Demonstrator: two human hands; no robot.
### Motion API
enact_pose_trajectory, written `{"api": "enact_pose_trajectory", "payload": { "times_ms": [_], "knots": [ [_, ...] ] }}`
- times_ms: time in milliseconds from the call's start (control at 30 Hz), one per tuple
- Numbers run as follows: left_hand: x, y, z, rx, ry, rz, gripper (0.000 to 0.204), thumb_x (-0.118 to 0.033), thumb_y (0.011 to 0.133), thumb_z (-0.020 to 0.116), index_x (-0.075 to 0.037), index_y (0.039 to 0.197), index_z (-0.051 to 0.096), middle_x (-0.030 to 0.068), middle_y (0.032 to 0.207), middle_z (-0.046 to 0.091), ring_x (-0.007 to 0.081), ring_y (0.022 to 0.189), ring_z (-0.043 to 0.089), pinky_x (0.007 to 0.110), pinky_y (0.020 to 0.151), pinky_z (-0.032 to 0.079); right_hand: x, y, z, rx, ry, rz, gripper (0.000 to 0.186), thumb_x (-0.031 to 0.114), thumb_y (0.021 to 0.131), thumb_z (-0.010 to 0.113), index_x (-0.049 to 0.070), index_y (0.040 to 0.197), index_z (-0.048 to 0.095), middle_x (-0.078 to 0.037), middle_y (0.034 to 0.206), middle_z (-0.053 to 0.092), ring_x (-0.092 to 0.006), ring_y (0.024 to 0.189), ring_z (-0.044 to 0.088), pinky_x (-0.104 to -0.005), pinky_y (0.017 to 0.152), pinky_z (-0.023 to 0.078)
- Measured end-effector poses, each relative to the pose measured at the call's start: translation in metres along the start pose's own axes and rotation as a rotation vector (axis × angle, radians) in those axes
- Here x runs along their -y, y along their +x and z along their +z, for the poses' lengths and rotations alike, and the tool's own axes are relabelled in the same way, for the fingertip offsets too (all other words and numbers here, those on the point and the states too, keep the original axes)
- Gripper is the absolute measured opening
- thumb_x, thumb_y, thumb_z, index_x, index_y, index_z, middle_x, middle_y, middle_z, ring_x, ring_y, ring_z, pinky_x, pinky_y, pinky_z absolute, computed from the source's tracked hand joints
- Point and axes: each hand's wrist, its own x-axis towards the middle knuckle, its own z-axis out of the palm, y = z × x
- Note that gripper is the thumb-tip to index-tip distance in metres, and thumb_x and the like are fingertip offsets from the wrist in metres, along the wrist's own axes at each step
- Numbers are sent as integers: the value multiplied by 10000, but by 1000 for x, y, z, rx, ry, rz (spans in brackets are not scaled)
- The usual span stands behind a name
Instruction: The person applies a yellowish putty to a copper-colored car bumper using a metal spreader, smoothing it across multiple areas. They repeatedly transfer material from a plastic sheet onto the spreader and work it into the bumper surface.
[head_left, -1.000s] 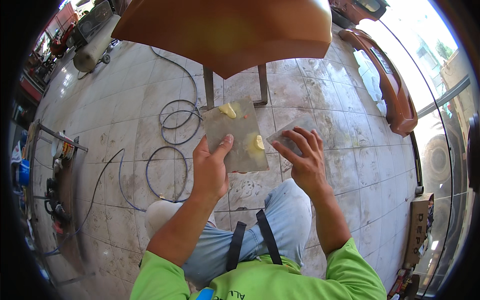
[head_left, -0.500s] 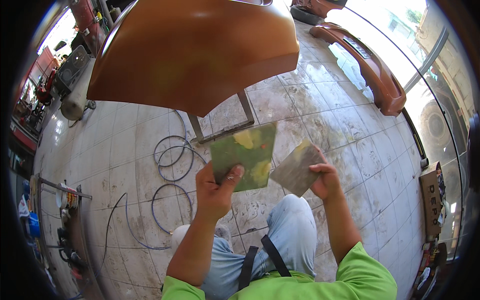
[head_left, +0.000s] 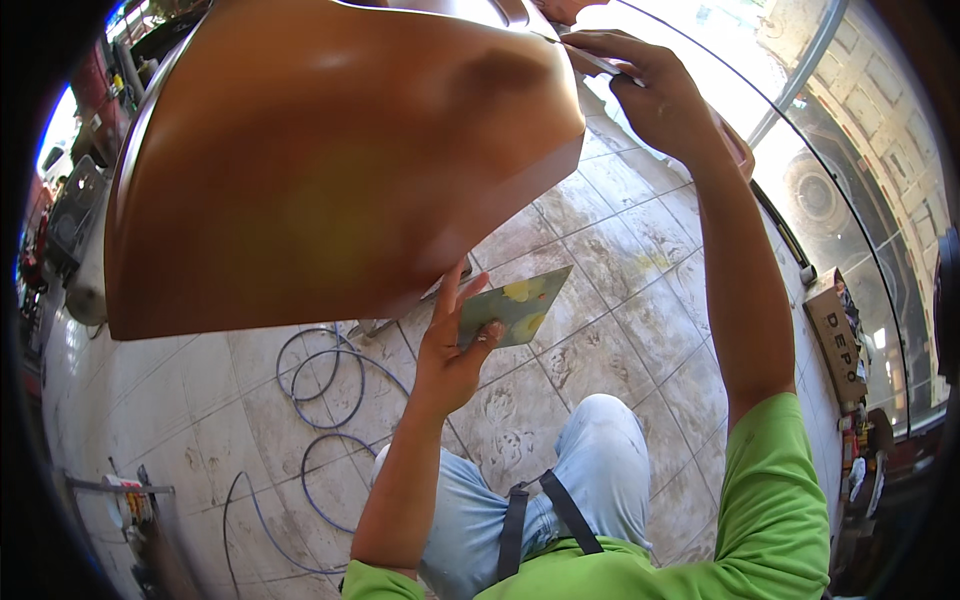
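My left hand (head_left: 450,360) grips a thin grey-green plate (head_left: 510,320) with yellow paste dabs (head_left: 522,290) on it, just below the lower edge of an orange painted car panel (head_left: 300,150). My right hand (head_left: 660,100) is raised at the panel's upper right edge, holding a thin grey spreader (head_left: 605,66) seen nearly edge-on against that edge; whether it touches the paint I cannot tell. A shadow falls on the panel beside my right hand.
Coiled hoses (head_left: 325,385) lie on the tiled floor (head_left: 610,360). A metal stand (head_left: 380,325) sits under the panel, a small rack (head_left: 140,490) at lower left, a cardboard box (head_left: 835,330) at right, and an orange bumper (head_left: 740,150) behind my right arm.
My right hand has moved from beside the plate up to the panel's right edge with the spreader. My left hand's plate has tilted, and the panel now fills more of the upper view.
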Motion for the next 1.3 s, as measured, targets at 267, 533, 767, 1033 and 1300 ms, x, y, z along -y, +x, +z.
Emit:
{"api": "enact_pose_trajectory", "payload": {
  "times_ms": [267, 533, 767, 1033, 1300],
  "knots": [
    [23, 19, -17, 78, -69, 37, 751, -42, 1054, 634, 14, 1698, 251, 233, 1716, 375, 287, 1570, 416, 369, 1186, 429, 11, -5, 58, -234, 26, -10, 648, -117, 722, 495, 66, 1292, 745, -175, 1300, 731, -405, 1222, 690, -408, 1096, 529],
    [29, 20, -25, 38, -41, 87, 179, -76, 965, 780, -87, 1142, 805, 312, 1696, 345, 513, 1544, 395, 599, 1105, 524, 18, -34, 34, -112, 59, 51, 598, -156, 778, 524, 43, 1290, 762, -169, 1296, 751, -352, 1245, 706, -411, 1098, 518],
    [38, 23, -16, 10, -195, 85, 122, -232, 970, 823, -127, 1028, 802, 273, 1698, 345, 485, 1539, 397, 617, 1075, 540, -21, -19, 1, -152, -21, -27, 588, -114, 702, 536, 7, 1227, 770, -186, 1307, 752, -372, 1371, 640, -468, 1199, 425],
    [42, 32, -19, 29, -279, 100, 138, -176, 925, 853, -111, 1039, 813, 242, 1722, 349, 504, 1538, 397, 620, 1089, 524, 1, -13, 3, -150, 4, -2, 530, -104, 725, 584, 29, 1194, 793, -178, 1245, 774, -375, 1359, 648, -465, 1169, 451],
    [36, 32, -29, 81, -285, 101, 139, -104, 919, 845, -87, 1054, 815, 304, 1700, 361, 537, 1563, 350, 642, 1120, 482, 18, 18, 25, -156, 56, -128, 511, -89, 741, 705, 36, 1230, 782, -152, 1186, 772, -352, 1164, 712, -430, 1066, 535]
  ]
}}
